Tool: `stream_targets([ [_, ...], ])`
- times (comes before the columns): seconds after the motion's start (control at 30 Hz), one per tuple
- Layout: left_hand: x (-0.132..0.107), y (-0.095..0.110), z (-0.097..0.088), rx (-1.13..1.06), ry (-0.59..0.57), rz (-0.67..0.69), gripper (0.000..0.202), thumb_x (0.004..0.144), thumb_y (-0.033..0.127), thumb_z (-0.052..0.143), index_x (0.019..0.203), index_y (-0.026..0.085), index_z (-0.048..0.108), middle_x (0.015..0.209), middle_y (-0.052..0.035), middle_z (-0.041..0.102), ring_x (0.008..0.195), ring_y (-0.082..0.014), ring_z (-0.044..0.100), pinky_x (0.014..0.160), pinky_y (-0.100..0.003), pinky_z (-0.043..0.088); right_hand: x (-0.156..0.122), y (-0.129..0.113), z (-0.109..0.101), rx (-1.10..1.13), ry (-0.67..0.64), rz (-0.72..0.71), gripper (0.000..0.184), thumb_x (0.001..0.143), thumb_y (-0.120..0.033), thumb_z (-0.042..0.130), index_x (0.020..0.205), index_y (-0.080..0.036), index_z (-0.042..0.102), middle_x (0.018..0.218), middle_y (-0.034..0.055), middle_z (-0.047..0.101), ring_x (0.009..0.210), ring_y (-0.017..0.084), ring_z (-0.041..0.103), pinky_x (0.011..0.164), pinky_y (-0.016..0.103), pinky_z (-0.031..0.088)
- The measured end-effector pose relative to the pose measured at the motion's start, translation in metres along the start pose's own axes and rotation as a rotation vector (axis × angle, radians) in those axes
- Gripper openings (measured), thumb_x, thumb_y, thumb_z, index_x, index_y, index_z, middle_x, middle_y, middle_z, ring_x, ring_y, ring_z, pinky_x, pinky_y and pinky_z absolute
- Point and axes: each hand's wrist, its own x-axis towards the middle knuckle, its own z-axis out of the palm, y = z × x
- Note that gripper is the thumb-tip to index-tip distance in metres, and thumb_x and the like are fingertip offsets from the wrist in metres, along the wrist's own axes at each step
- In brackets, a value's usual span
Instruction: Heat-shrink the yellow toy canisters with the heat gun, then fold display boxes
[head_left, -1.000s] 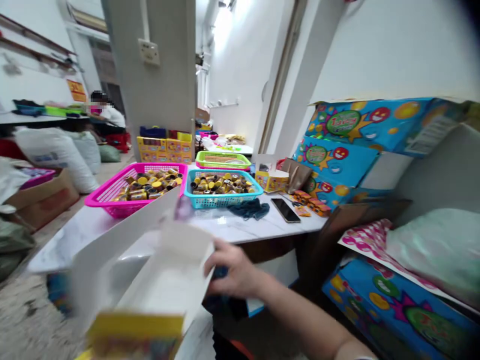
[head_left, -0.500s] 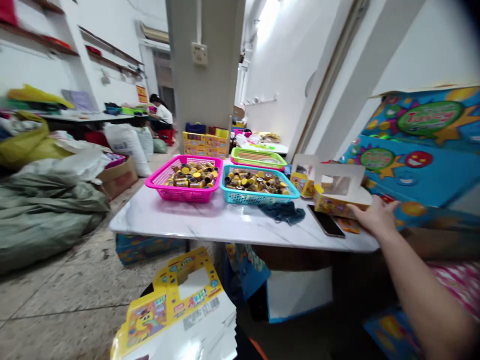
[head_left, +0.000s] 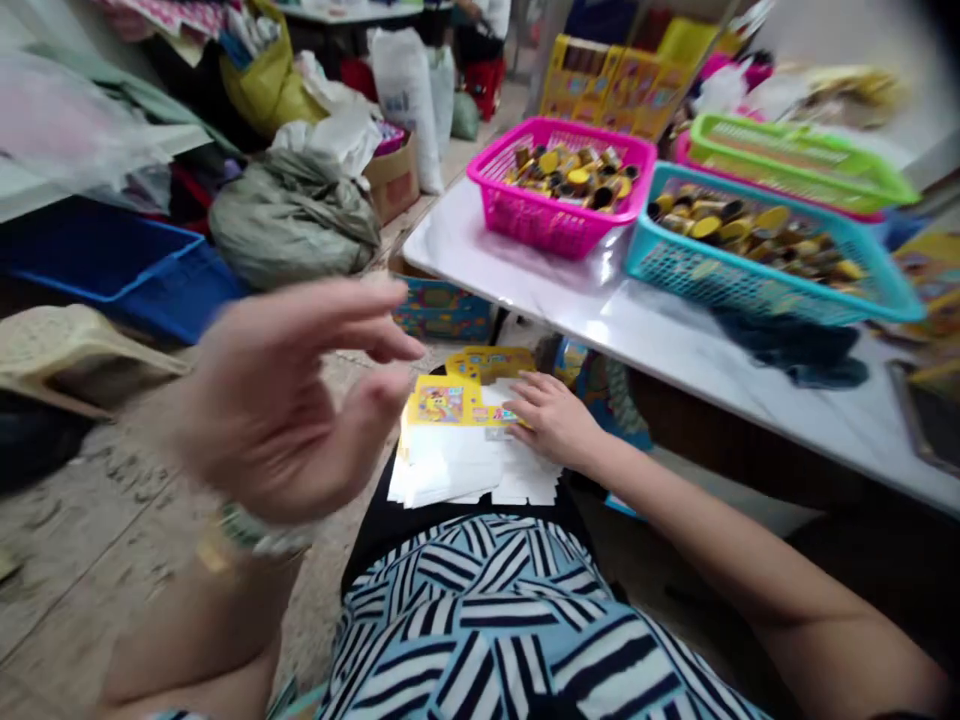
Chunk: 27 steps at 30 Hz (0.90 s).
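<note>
Nearest, my left hand (head_left: 289,400) — raised, blurred, fingers loosely spread, holding nothing. My right hand (head_left: 551,420) lies flat, fingers extended, on the stack of flattened cartons (head_left: 465,450) on my lap. Beyond: white table (head_left: 525,290); pink basket (head_left: 559,185) and teal basket (head_left: 757,260) of small cylinders; green basket (head_left: 795,165) behind.

White marble-look table (head_left: 517,280) with pink basket (head_left: 559,190), turquoise basket (head_left: 757,262), green basket (head_left: 795,165), dark cloth (head_left: 795,345).
</note>
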Motion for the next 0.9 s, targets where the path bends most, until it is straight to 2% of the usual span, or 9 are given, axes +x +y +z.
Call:
stream_targets([
  [0.1, -0.058, -0.07, 0.038, 0.182, -0.181, -0.079, 0.03, 0.09, 0.034, 0.06, 0.116, 0.019, 0.062, 0.105, -0.0084, 0.07, 0.098, -0.0222, 0.067, 0.092, -0.042, 0.055, 0.007, -0.008, 0.045, 0.089, -0.101, 0.097, 0.063, 0.081, -0.046, 0.07, 0.135, -0.017, 0.057, 0.149, 0.017, 0.043, 0.141, 0.039, 0.032, 0.116, 0.056, 0.025],
  [0.17, -0.1, -0.112, 0.065, 0.302, -0.373, -0.187, 0.041, 0.088, 0.038, 0.061, 0.119, 0.012, 0.062, 0.123, -0.0159, 0.065, 0.119, -0.0291, 0.058, 0.108, -0.05, 0.044, 0.012, 0.007, 0.067, 0.158, -0.165, 0.235, 0.091, 0.076, -0.058, 0.07, 0.15, -0.015, 0.037, 0.157, 0.018, 0.029, 0.145, 0.039, 0.023, 0.116, 0.055, 0.023],
  [0.27, -0.141, -0.141, 0.092, 0.446, -0.586, -0.335, 0.068, 0.083, 0.048, 0.065, 0.137, 0.008, 0.051, 0.145, -0.0176, 0.048, 0.139, -0.0405, 0.035, 0.114, -0.062, 0.028, 0.021, 0.035, 0.085, 0.205, -0.294, 0.428, 0.112, 0.073, -0.069, 0.065, 0.157, -0.014, 0.016, 0.162, 0.0168, 0.015, 0.149, 0.037, 0.011, 0.119, 0.053, 0.018],
  [0.4, -0.151, -0.123, 0.086, 0.511, -0.739, -0.273, 0.091, 0.075, 0.07, 0.062, 0.137, 0.005, 0.052, 0.148, -0.0201, 0.044, 0.145, -0.0445, 0.019, 0.118, -0.064, 0.009, 0.01, 0.032, 0.083, 0.219, -0.523, 0.377, 0.127, 0.065, -0.083, 0.06, 0.158, -0.013, 0.009, 0.163, 0.0184, 0.003, 0.149, 0.039, -0.002, 0.12, 0.054, 0.013],
  [0.47, -0.155, -0.107, 0.072, 0.497, -0.799, -0.208, 0.107, 0.066, 0.079, 0.063, 0.138, 0.001, 0.05, 0.149, -0.0262, 0.038, 0.145, -0.0453, 0.015, 0.119, -0.062, 0.009, -0.011, 0.014, 0.074, 0.208, -0.529, 0.308, 0.133, 0.059, -0.087, 0.061, 0.158, -0.013, 0.009, 0.162, 0.0208, -0.005, 0.147, 0.043, -0.006, 0.119, 0.058, 0.012],
  [0.57, -0.17, -0.09, 0.054, 0.438, -0.881, -0.115, 0.102, 0.074, 0.073, 0.062, 0.142, 0.0, 0.044, 0.15, -0.0288, 0.035, 0.145, -0.0422, 0.02, 0.118, -0.06, 0.018, -0.047, -0.015, 0.059, 0.204, -0.476, 0.187, 0.121, 0.067, -0.078, 0.065, 0.158, -0.016, 0.013, 0.161, 0.0214, -0.007, 0.148, 0.042, -0.004, 0.118, 0.06, 0.012],
  [0.73, -0.181, -0.083, 0.046, 0.384, -1.005, -0.021, 0.088, 0.084, 0.058, 0.06, 0.142, -0.006, 0.041, 0.146, -0.0327, 0.037, 0.142, -0.0415, 0.029, 0.116, -0.057, 0.027, -0.08, -0.032, 0.051, 0.199, -0.419, 0.052, 0.084, 0.085, -0.042, 0.065, 0.154, -0.012, 0.027, 0.16, 0.0241, 0.013, 0.148, 0.039, 0.01, 0.117, 0.06, 0.02],
  [0.83, -0.177, -0.082, 0.046, 0.398, -1.055, 0.025, 0.087, 0.085, 0.055, 0.061, 0.142, -0.006, 0.04, 0.147, -0.0337, 0.035, 0.142, -0.0435, 0.028, 0.115, -0.057, 0.028, -0.087, -0.03, 0.05, 0.177, -0.381, -0.021, 0.071, 0.088, -0.033, 0.062, 0.149, -0.006, 0.038, 0.155, 0.0276, 0.025, 0.145, 0.04, 0.021, 0.115, 0.058, 0.028],
  [0.9, -0.174, -0.082, 0.045, 0.412, -1.062, 0.03, 0.084, 0.086, 0.056, 0.06, 0.141, -0.005, 0.042, 0.146, -0.0337, 0.037, 0.141, -0.0439, 0.03, 0.115, -0.057, 0.029, -0.089, -0.028, 0.045, 0.198, -0.345, -0.071, 0.053, 0.093, -0.028, 0.053, 0.14, -0.004, 0.05, 0.147, 0.0262, 0.042, 0.14, 0.037, 0.036, 0.113, 0.053, 0.037],
])
